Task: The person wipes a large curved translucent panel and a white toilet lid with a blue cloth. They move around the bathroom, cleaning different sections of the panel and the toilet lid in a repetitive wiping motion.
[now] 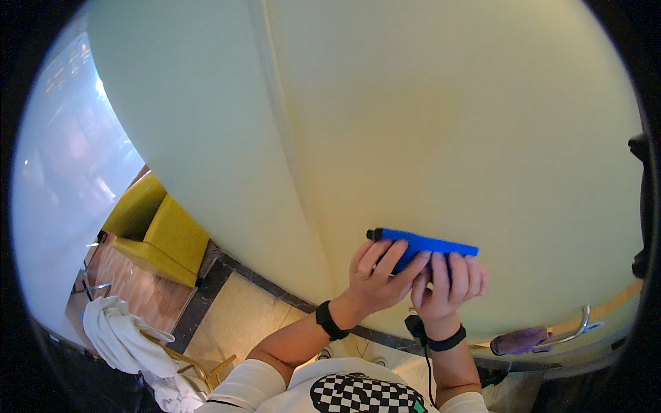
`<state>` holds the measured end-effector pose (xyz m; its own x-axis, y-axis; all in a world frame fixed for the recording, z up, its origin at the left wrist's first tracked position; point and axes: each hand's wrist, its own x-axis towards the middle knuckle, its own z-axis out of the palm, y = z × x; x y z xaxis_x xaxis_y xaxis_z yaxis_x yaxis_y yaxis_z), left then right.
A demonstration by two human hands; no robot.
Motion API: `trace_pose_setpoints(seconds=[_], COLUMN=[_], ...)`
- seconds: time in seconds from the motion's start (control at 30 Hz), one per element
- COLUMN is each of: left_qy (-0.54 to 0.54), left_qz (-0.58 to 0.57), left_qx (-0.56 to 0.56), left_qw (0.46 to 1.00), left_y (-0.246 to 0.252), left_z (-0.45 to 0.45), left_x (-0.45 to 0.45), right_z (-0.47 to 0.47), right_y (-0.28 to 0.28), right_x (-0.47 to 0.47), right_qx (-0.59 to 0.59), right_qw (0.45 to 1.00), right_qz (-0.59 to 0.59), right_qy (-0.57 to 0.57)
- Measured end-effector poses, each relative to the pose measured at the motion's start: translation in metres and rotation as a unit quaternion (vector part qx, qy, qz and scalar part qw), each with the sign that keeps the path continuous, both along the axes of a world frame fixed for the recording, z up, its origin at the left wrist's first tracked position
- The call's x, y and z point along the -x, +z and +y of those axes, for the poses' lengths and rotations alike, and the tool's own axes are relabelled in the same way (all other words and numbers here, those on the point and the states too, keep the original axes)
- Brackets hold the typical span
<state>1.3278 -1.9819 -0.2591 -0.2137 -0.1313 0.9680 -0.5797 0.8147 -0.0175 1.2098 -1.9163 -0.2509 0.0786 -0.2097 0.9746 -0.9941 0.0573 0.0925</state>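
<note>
Both hands are raised close together before a pale wall, on one long bright-blue object (431,243) with a black knobbed end at its left. What exactly the blue object is cannot be made out. The fingers of my left hand (379,281) wrap over its left half and lower edge. My right hand (446,284) grips the lower edge of its right half. The two hands meet near the middle, and their fingers hide much of its lower side. A black band circles each wrist.
The pale wall (439,155) fills most of the view. Beside my right wrist a black plug (414,326) trails a cable. Purple cloth (519,341) lies by a chrome bar (573,333). At left are a yellow armchair (175,237) and white cloth (121,333) over a gold metal frame (211,371).
</note>
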Motion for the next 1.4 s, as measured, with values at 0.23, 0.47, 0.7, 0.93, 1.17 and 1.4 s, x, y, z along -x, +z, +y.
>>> trace_pose_setpoints(seconds=[0.23, 0.47, 0.7, 0.93, 1.17, 1.4], left_qy=[-0.017, 0.007, 0.017, 0.011, -0.027, -0.028], left_qz=[-0.122, 0.0, -0.062, -0.014, 0.02, -0.196], left_qx=[-0.04, -0.001, 0.04, 0.045, 0.049, -0.025], left_qw=[0.992, 1.0, 0.997, 0.999, 0.998, 0.98], left_y=[-0.065, 0.025, -0.016, 0.049, 0.079, -0.074], left_z=[0.014, 0.008, 0.022, 0.023, 0.024, 0.054], left_x=[-0.023, 0.021, 0.012, 0.037, 0.062, 0.022], right_z=[0.028, 0.012, 0.025, 0.026, 0.032, 0.067], right_y=[-0.058, 0.027, -0.02, 0.043, 0.067, -0.084], right_x=[0.003, 0.026, 0.025, 0.039, 0.058, 0.05], right_qx=[-0.125, -0.003, -0.013, 0.029, 0.04, -0.117], right_qw=[0.989, 0.999, 0.998, 0.999, 0.998, 0.992], right_qz=[0.082, 0.016, 0.059, 0.004, -0.01, 0.051], right_qy=[0.006, -0.028, -0.024, -0.027, -0.038, -0.014])
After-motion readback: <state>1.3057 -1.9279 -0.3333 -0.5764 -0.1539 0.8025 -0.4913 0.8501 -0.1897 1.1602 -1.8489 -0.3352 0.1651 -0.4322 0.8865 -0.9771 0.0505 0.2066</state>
